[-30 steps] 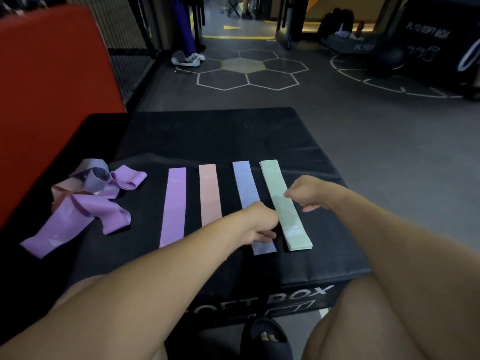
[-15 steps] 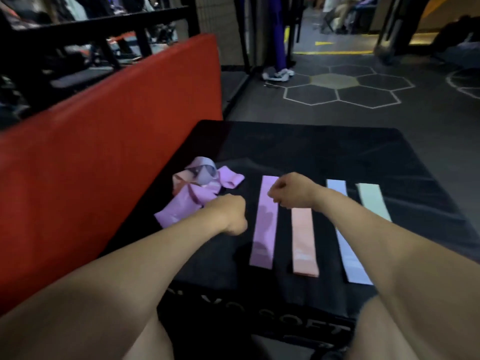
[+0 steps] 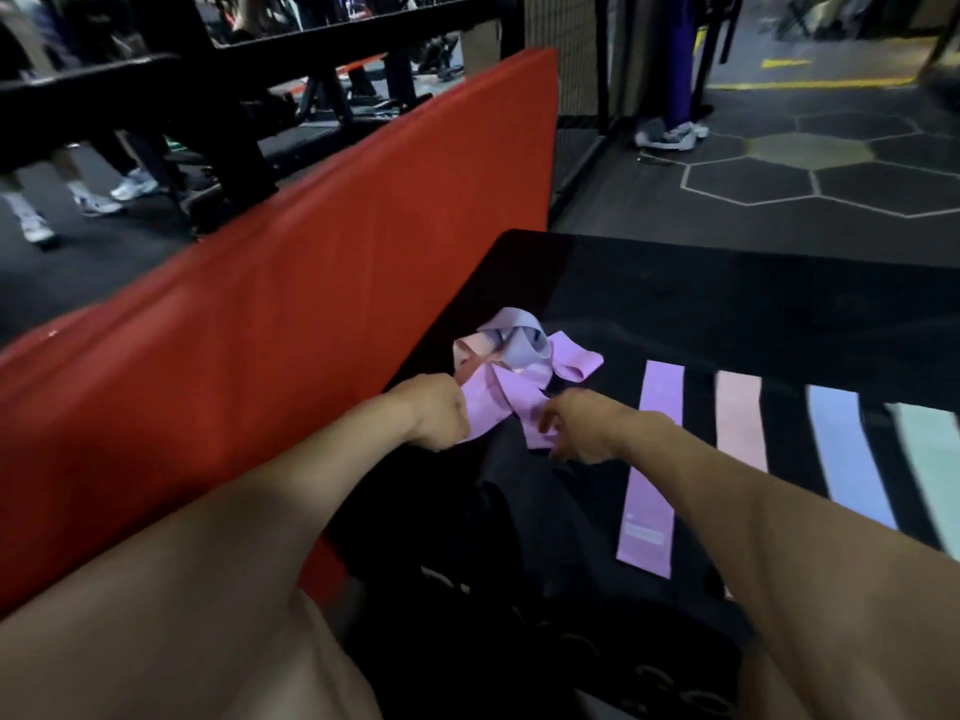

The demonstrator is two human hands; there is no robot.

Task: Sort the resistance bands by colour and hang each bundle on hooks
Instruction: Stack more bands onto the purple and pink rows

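A tangled pile of bands (image 3: 521, 349) in purple, pink and lilac-grey lies at the left of the black soft box (image 3: 727, 298). My left hand (image 3: 438, 413) grips one end of a purple band (image 3: 498, 402) from that pile. My right hand (image 3: 577, 426) has its fingers curled on the band's other end. To the right, flat sorted strips lie side by side: purple (image 3: 653, 459), pink (image 3: 740, 423), blue (image 3: 847, 454) and green (image 3: 932, 459). No hooks are in view.
A red padded wall (image 3: 260, 330) stands right against the box's left side. Behind it are black rack bars (image 3: 223, 122) and people's feet (image 3: 111, 192). Dark gym floor with hexagon lines (image 3: 810, 174) stretches beyond the box.
My view swung left. Both hands left the sorted strips and moved left to the tangled pile, where they took hold of a purple band.
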